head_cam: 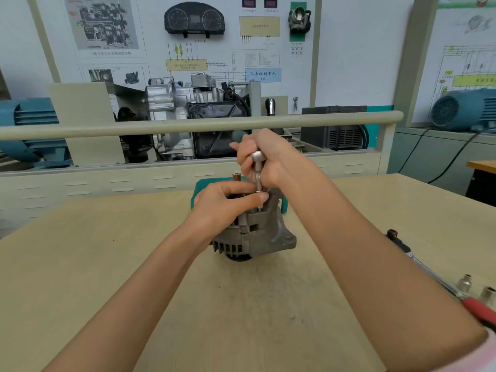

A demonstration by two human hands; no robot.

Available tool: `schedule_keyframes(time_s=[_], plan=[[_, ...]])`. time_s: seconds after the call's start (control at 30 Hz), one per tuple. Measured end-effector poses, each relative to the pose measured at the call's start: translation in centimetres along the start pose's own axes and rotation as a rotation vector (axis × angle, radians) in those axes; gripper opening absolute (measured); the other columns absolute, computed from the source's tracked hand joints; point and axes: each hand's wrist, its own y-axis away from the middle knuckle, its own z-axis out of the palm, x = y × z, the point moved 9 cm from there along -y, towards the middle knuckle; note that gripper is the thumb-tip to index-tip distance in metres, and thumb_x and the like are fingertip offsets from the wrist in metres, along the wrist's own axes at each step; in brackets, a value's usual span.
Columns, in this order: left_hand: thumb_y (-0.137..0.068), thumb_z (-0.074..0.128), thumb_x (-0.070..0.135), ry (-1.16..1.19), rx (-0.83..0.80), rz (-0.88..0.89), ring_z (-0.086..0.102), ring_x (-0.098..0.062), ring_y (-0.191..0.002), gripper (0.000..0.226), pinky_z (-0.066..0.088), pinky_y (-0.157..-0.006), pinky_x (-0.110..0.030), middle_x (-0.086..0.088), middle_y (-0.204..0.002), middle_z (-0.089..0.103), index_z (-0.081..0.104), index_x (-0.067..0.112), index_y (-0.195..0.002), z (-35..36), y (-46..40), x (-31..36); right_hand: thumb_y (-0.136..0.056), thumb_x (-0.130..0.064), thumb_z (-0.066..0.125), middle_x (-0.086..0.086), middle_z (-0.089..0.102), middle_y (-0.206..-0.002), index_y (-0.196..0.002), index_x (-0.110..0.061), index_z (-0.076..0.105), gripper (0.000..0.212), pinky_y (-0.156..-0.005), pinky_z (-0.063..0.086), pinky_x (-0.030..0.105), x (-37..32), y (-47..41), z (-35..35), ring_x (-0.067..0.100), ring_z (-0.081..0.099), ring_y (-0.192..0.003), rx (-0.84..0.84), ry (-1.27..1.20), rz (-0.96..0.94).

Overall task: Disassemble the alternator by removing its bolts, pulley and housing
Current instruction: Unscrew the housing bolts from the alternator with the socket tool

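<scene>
Fingers of both hands, curled round alternator (255, 232) and driver (258, 167), hide its bolt.

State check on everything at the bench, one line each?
alternator: standing on the table, housing not yet apart
socket driver: upright, tip down on the alternator top
right hand: grips the driver
left hand: holds the alternator top, thumb by the driver shaft
ratchet wrench: lying unused on the table
loose sockets: standing upright
</scene>
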Motion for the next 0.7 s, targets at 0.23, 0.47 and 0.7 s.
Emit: schedule_keyframes(time_s=[0.23, 0.47, 0.7], plan=[[-0.076, 0.078, 0.031, 0.035, 0.015, -0.014, 0.068, -0.009, -0.095, 0.011, 0.05, -0.097, -0.036, 0.012, -0.087, 0.075, 0.077, 0.031, -0.087, -0.2, -0.1, -0.2, -0.1, -0.02, 0.036, -0.01, 0.037, -0.04, -0.115, 0.002, 0.054, 0.032, -0.029, 0.023, 0.008, 1.9, 0.7, 2.4, 0.002, 0.034, -0.024, -0.364, 0.091, 0.296], [-0.071, 0.08, 0.024, 0.078, 0.102, -0.021, 0.069, -0.011, -0.086, 0.01, 0.05, -0.076, -0.025, 0.012, -0.076, 0.075, 0.076, 0.032, -0.075, -0.5, -0.4, -0.7, -0.101, -0.013, 0.027, 0.001, 0.04, -0.044, -0.092, -0.01, 0.047, 0.023, -0.029, 0.029, 0.012, -1.3, 0.9, -1.6, 0.004, 0.033, -0.023, 0.268, -0.131, -0.287], [-0.074, 0.073, 0.029, 0.024, 0.054, -0.007, 0.069, -0.012, -0.091, 0.006, 0.05, -0.096, -0.041, 0.01, -0.083, 0.075, 0.075, 0.032, -0.079, -0.4, -0.2, -0.3, -0.101, -0.013, 0.024, 0.002, 0.041, -0.05, -0.081, -0.009, 0.041, 0.026, -0.031, 0.031, 0.012, -1.4, 0.9, -1.5, 0.004, 0.036, -0.025, 0.293, -0.048, -0.359]])
